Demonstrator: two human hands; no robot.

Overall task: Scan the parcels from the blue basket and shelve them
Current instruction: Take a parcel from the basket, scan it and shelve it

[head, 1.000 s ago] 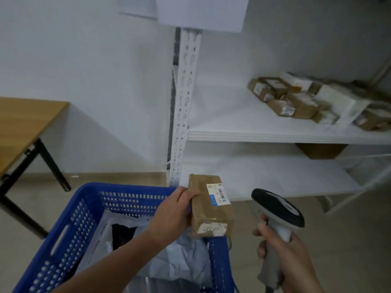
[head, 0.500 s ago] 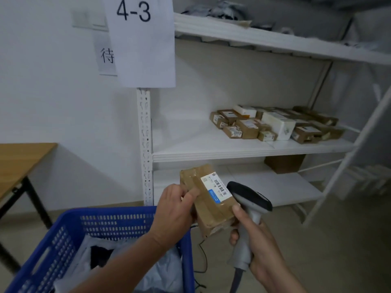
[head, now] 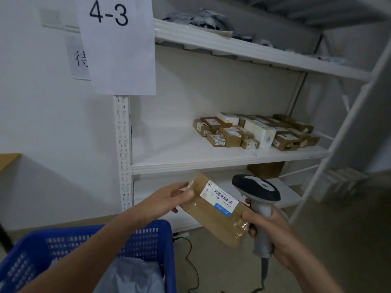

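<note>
My left hand (head: 167,199) grips the left end of a brown taped parcel (head: 211,220), held tilted in front of the shelving with its white barcode label facing up. My right hand (head: 273,235) grips the handle of a grey and black barcode scanner (head: 256,187), and its thumb presses on the parcel's right end. The scanner head sits just right of the label. The blue basket (head: 84,242) stands at the lower left, under my left forearm, with a grey poly bag (head: 131,275) inside.
The white middle shelf (head: 190,161) carries several small boxed parcels (head: 254,132) on its right half. Grey bags (head: 201,17) lie on the top shelf. A "4-3" paper sign (head: 116,45) hangs on the post. A wooden table corner (head: 8,159) is at the left; a black cable (head: 194,261) trails on the floor.
My right hand brought the scanner up against the parcel and its thumb now presses the parcel's end. The parcel has turned flatter and moved right. My view rose toward the shelves.
</note>
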